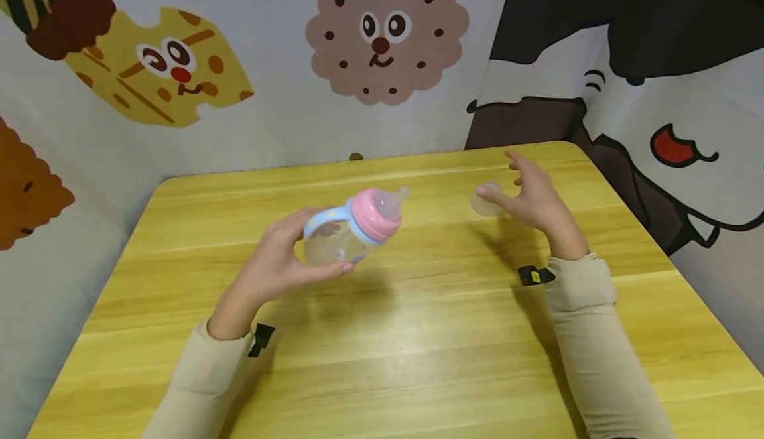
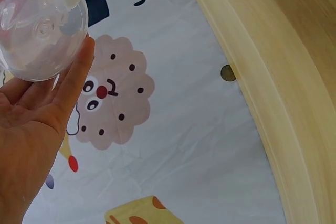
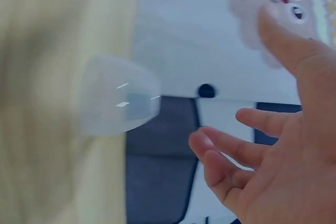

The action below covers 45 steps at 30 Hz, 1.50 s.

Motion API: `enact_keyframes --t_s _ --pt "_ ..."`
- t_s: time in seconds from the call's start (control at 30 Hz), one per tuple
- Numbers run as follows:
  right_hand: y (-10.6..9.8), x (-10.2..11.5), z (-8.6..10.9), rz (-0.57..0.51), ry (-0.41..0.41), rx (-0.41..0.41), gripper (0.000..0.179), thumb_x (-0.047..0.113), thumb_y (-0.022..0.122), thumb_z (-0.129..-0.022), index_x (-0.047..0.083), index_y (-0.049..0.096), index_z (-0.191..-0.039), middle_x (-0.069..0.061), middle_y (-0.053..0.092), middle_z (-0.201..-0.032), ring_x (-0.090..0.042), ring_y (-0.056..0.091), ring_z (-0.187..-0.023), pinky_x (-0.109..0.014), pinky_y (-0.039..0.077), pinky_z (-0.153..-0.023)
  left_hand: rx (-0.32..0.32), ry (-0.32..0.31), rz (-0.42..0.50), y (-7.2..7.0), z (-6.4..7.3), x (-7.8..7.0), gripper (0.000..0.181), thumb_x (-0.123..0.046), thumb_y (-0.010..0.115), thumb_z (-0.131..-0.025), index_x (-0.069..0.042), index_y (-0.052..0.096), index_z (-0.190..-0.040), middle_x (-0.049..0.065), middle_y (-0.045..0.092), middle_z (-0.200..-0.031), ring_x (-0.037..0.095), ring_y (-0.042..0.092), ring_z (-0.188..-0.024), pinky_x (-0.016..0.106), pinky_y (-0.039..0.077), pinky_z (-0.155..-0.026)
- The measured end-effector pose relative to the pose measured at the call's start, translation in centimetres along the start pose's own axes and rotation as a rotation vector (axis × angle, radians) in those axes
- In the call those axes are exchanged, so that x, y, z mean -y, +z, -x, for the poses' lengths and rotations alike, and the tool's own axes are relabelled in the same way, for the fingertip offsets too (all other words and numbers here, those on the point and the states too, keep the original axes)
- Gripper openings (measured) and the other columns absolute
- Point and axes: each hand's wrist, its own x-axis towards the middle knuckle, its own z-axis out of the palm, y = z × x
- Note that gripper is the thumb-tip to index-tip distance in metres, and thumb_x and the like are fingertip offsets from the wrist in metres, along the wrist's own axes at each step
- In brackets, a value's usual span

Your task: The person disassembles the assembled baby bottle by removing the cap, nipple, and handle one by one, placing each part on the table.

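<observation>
A baby bottle with a pink collar, a clear teat and light blue handles is held above the table by my left hand. It tilts with the teat toward the right. The left wrist view shows the clear round base of the bottle against the fingers. My right hand is spread beside a translucent cap at the far right of the table. In the right wrist view a gap separates the cap from the fingers, which hold nothing.
Both hands are over a yellow wood-grain table with rounded far corners. A white curtain with cartoon biscuits, cheese and a cow hangs behind its far edge. Small black devices are strapped at the wrists.
</observation>
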Motion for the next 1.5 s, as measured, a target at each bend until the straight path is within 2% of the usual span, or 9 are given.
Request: enact_keyframes --t_s 0.2,0.3,0.43,0.67,0.77,0.97,1.17,1.3,1.5 --pt "-1.0 3.0 1.6 -0.205 -0.023 0.006 0.087 0.049 0.064 -0.105 0.021 0.015 -0.172 -0.025 0.035 -0.167 -0.052 0.043 -0.144 -0.068 0.043 -0.111 0.001 -0.021 -0.010 0.0 0.1 -0.1 0.069 -0.014 0.099 -0.072 -0.011 0.070 -0.135 0.000 0.075 -0.122 0.017 0.070 -0.104 0.032 0.061 -0.086" --pt "-1.3 5.2 2.8 -0.273 -0.100 -0.016 0.074 0.053 0.051 -0.109 0.025 0.022 -0.170 -0.023 0.050 -0.157 -0.044 0.059 -0.132 -0.044 0.051 -0.108 0.018 -0.005 -0.004 0.1 0.1 0.0 0.069 -0.014 0.098 -0.073 -0.011 0.070 -0.135 0.001 0.075 -0.121 0.017 0.070 -0.102 0.032 0.061 -0.085" --pt "-1.1 8.3 4.5 -0.262 -0.229 -0.023 0.075 0.067 0.034 -0.107 0.025 0.027 -0.169 -0.025 0.069 -0.132 -0.035 0.076 -0.100 -0.020 0.058 -0.083 0.051 0.020 0.000 0.5 -0.2 -0.2 0.068 -0.016 0.098 -0.073 -0.010 0.069 -0.135 0.003 0.075 -0.121 0.018 0.070 -0.102 0.034 0.062 -0.085" --pt "0.3 11.9 6.3 -0.133 -0.332 0.034 0.088 0.079 0.047 -0.096 0.031 0.029 -0.168 -0.009 0.077 -0.120 -0.021 0.077 -0.094 -0.043 0.062 -0.080 0.057 0.060 -0.036 0.9 -0.1 -0.6 0.069 -0.020 0.099 -0.072 -0.009 0.070 -0.135 0.005 0.075 -0.126 0.018 0.072 -0.107 0.036 0.062 -0.088" --pt "0.9 12.6 6.6 -0.127 -0.368 0.043 0.095 0.083 0.051 -0.090 0.030 0.033 -0.167 -0.007 0.078 -0.119 -0.017 0.077 -0.095 -0.042 0.063 -0.080 0.058 0.089 -0.044 1.1 -0.3 -0.7 0.069 -0.022 0.099 -0.073 -0.009 0.071 -0.134 0.004 0.075 -0.126 0.018 0.071 -0.108 0.036 0.061 -0.091" --pt "2.2 13.0 6.8 -0.157 -0.430 0.058 0.093 0.080 0.038 -0.093 0.018 0.043 -0.162 -0.002 0.079 -0.101 -0.012 0.073 -0.085 -0.037 0.059 -0.069 0.067 0.117 -0.033 1.5 -0.5 -1.0 0.069 -0.022 0.100 -0.072 -0.008 0.071 -0.133 0.005 0.075 -0.126 0.020 0.072 -0.110 0.038 0.061 -0.091" --pt "3.1 13.5 7.0 -0.156 -0.404 0.135 0.066 0.062 0.059 -0.102 0.013 0.058 -0.147 0.006 0.075 -0.083 -0.011 0.069 -0.072 -0.037 0.058 -0.065 0.094 0.147 -0.037 2.1 -0.7 -1.4 0.070 -0.026 0.099 -0.075 -0.004 0.068 -0.134 0.008 0.074 -0.128 0.022 0.072 -0.112 0.039 0.062 -0.092" --pt "3.3 13.9 7.2 -0.139 -0.389 0.136 0.046 0.038 0.080 -0.096 0.013 0.065 -0.132 0.007 0.072 -0.079 -0.013 0.068 -0.068 -0.037 0.059 -0.066 0.088 0.167 -0.040 2.3 -0.8 -1.5 0.069 -0.029 0.097 -0.077 -0.003 0.068 -0.133 0.010 0.074 -0.128 0.023 0.072 -0.111 0.039 0.062 -0.091" --pt "3.3 14.2 7.2 -0.144 -0.365 0.156 0.043 0.040 0.084 -0.092 0.017 0.068 -0.125 0.006 0.073 -0.083 -0.014 0.069 -0.069 -0.034 0.059 -0.063 0.077 0.176 -0.042 2.2 -0.6 -1.5 0.068 -0.030 0.097 -0.078 -0.002 0.068 -0.133 0.009 0.074 -0.128 0.023 0.072 -0.112 0.039 0.062 -0.092"
